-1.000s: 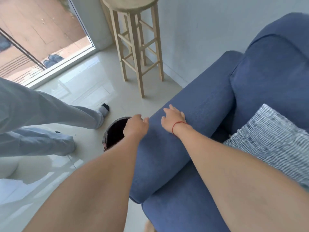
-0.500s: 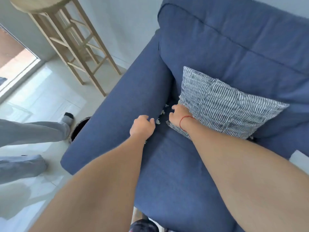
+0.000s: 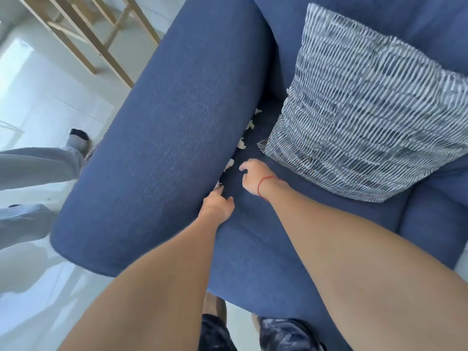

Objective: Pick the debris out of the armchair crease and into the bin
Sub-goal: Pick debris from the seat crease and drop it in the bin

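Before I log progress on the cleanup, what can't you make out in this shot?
- Bin: hidden in the head view behind the armrest.
- Debris deeper in the crease: covered by armrest and seat fabric.
- Left hand: whether its fingers already pinch a scrap is too small to tell.
- Cushion: right side cut off by the frame edge.

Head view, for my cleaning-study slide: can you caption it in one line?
Both hands, left hand and right hand, reach for white debris in the blue armchair crease beside a striped cushion.
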`<state>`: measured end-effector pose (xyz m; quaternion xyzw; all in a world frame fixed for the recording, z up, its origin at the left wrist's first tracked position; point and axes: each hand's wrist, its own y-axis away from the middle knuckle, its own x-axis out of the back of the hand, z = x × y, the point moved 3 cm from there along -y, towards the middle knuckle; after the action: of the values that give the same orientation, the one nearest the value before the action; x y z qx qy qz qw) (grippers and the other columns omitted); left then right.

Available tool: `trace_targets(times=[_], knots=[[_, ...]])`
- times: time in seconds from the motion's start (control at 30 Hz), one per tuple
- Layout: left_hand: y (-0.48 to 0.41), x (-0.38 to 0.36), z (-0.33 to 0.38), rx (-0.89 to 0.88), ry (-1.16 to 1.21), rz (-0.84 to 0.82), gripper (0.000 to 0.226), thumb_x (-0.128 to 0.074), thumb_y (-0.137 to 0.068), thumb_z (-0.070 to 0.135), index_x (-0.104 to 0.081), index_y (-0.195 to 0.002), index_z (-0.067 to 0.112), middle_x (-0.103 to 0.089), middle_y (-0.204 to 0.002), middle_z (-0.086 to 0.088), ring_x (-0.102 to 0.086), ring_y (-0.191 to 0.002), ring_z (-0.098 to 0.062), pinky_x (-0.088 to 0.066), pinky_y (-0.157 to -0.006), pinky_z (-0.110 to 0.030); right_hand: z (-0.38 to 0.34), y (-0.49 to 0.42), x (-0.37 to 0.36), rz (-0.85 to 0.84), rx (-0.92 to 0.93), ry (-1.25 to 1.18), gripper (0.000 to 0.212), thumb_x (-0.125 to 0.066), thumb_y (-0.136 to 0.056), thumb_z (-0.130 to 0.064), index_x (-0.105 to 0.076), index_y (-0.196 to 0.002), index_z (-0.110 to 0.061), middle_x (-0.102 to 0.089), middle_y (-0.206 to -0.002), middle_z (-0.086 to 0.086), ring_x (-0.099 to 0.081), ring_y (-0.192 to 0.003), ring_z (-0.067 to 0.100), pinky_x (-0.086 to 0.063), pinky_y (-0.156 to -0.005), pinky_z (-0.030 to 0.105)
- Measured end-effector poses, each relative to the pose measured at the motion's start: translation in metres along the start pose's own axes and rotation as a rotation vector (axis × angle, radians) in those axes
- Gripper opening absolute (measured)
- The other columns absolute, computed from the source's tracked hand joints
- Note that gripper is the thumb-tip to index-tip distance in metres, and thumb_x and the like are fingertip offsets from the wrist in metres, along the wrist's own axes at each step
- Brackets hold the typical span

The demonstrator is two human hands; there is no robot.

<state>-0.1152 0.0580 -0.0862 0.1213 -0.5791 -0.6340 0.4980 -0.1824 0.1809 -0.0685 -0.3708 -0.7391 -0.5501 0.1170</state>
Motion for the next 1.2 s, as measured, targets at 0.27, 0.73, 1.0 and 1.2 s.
trace_targets(times=[0.27, 0.73, 1.0, 1.2], knots=[[-0.05, -0.022, -0.026, -0.048, -0.012, 0.131, 0.06, -0.05, -0.094, 0.027, -0.028, -0.149, 0.032, -0.034, -0.155, 0.003, -0.036, -0.141, -0.023, -0.033, -0.115, -0.037, -0.008, -0.051, -0.044, -0.043, 0.108, 0.13, 0.053, -0.053, -0.087, -0.001, -0.056, -0.134, -0.026, -0.028, -0.155, 0.002, -0.024, -0.145, 0.027, -0.036, -0.112, 0.049], [-0.056, -0.014, -0.022, 0.008, -0.139, 0.091, 0.057, -0.053, -0.091, 0.033, -0.039, -0.144, 0.017, -0.052, -0.139, -0.01, -0.052, -0.127, -0.03, -0.043, -0.106, -0.038, -0.017, -0.061, -0.048, -0.096, 0.078, 0.311, 0.065, -0.053, -0.088, -0.003, -0.035, -0.147, -0.024, -0.032, -0.155, 0.0, -0.023, -0.143, 0.027, -0.032, -0.109, 0.047], [-0.023, -0.004, -0.017, 0.042, -0.107, 0.186, 0.037, -0.052, -0.089, 0.03, -0.059, -0.12, 0.01, -0.061, -0.121, -0.012, -0.059, -0.109, -0.032, -0.05, -0.094, -0.037, 0.0, -0.035, -0.027, 0.076, 0.088, 0.147, 0.036, -0.056, -0.089, -0.004, -0.061, -0.123, -0.015, -0.058, -0.125, 0.01, -0.055, -0.118, 0.031, -0.05, -0.089, 0.038], [-0.026, -0.006, -0.017, 0.017, -0.092, 0.142, 0.048, -0.054, -0.089, 0.032, -0.051, -0.134, 0.014, -0.058, -0.131, -0.008, -0.056, -0.119, -0.029, -0.048, -0.097, -0.036, 0.0, -0.035, -0.026, -0.093, 0.14, 0.222, 0.057, -0.048, -0.092, 0.0, -0.046, -0.142, -0.026, -0.015, -0.162, 0.005, -0.021, -0.146, 0.029, -0.034, -0.114, 0.047]])
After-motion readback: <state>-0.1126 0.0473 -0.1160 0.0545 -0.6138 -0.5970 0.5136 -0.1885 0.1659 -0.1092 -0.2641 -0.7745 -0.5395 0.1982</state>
